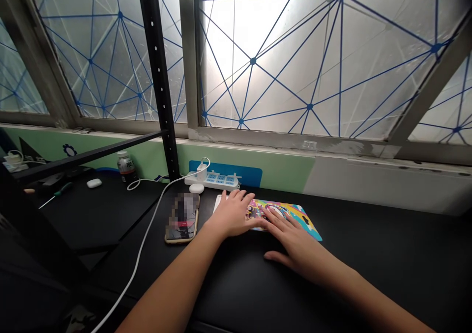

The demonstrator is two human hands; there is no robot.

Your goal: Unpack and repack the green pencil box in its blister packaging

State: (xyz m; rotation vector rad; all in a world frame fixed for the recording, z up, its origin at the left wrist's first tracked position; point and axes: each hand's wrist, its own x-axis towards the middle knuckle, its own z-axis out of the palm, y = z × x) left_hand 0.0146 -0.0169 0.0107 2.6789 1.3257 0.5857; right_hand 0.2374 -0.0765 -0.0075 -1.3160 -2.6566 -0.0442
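Observation:
A flat, brightly coloured printed package (303,219) in yellow, pink and blue lies on the black table (376,264). My left hand (235,214) rests on its left part, fingers stretched out and pointing away from me. Over the middle and right part lies my right hand (291,239), its fingers spread on the printed surface and its thumb held apart near the table. The tip of my left thumb meets the fingers of my right hand. Both hands cover much of the print, so what the package contains cannot be made out.
Left of the package lies a phone (183,217) in a tan case. Behind it are a white earbud case (196,188) and a power strip (214,180) with a charger. A white cable (142,244) runs toward me. A bottle (126,167) stands beyond the black metal post (159,77).

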